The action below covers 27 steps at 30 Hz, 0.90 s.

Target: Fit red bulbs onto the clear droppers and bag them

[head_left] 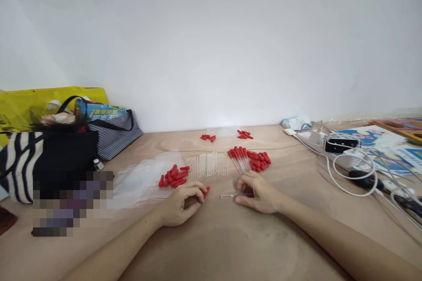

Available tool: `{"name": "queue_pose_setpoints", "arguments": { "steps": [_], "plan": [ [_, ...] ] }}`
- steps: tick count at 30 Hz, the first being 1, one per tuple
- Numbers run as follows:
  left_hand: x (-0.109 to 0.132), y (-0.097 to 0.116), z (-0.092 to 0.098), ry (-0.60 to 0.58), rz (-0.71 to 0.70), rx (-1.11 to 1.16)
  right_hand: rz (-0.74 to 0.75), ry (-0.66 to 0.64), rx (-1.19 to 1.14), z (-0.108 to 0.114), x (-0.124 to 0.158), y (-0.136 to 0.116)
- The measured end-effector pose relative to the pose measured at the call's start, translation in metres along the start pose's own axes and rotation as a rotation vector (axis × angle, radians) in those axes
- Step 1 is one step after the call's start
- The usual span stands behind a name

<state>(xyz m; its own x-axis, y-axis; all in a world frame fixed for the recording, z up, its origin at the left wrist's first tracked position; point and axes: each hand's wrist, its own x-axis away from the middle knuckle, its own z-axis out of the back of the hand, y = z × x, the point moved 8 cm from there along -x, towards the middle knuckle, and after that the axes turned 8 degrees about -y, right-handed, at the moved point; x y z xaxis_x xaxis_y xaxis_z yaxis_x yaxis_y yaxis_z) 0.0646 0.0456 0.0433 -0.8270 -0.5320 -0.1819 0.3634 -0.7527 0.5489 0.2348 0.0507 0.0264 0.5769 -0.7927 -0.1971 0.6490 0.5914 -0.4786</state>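
Clock positions are read from the near middle of the worktop, with 12 toward the wall. A yellow bag stands at 10 against the wall. Forward of it, between 9 and 10, lies a black bag with white stripes. A striped bag sits beside it at 10; a blue printed packet shows at its opening. Clear plastic bags lie flat and overlapping between 9 and 10; contents cannot be made out. A power strip with white cables extends at 2.

The left hand is at 9, fingers curled; a red bulb shows at the fingertips, but whether it is gripped cannot be told. The right hand is at 3, thumb and fingers apart, with a single clear tube lying between them and pointing to 9.

A row of clear tubes lies at 12. Tubes fitted with red bulbs lie at 1. Loose red bulbs form a left pile at 10, touching the plastic bags, and a right pile at 2.
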Motion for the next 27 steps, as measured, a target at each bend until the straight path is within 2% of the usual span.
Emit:
{"name": "queue_pose_setpoints", "arguments": {
  "steps": [3, 5, 7, 9, 13, 19, 22, 27],
  "plan": [
    [0.002, 0.002, 0.006, 0.118, 0.049, -0.072, -0.015, 0.053, 0.013, -0.003, 0.0, -0.001],
    [0.003, -0.003, 0.012, 0.257, 0.191, -0.17, -0.017, 0.055, 0.041, -0.004, -0.001, -0.004],
    [0.003, -0.007, 0.012, 0.321, 0.317, -0.261, -0.022, 0.042, 0.062, -0.005, -0.002, -0.006],
    [-0.001, -0.007, 0.005, 0.287, 0.353, -0.3, -0.032, 0.032, 0.079, -0.006, -0.004, -0.008],
    [-0.011, -0.003, -0.006, 0.225, 0.333, -0.288, -0.067, 0.052, 0.154, -0.008, -0.004, -0.01],
    [-0.016, -0.004, -0.004, 0.277, 0.387, -0.262, -0.112, 0.216, 0.125, -0.007, -0.002, -0.007],
    [-0.019, -0.008, -0.001, 0.306, 0.353, -0.25, -0.13, 0.28, 0.051, -0.007, -0.005, -0.003],
    [-0.023, -0.011, -0.004, 0.25, 0.263, -0.245, -0.086, 0.253, 0.029, -0.011, -0.012, -0.006]
  ]
}}
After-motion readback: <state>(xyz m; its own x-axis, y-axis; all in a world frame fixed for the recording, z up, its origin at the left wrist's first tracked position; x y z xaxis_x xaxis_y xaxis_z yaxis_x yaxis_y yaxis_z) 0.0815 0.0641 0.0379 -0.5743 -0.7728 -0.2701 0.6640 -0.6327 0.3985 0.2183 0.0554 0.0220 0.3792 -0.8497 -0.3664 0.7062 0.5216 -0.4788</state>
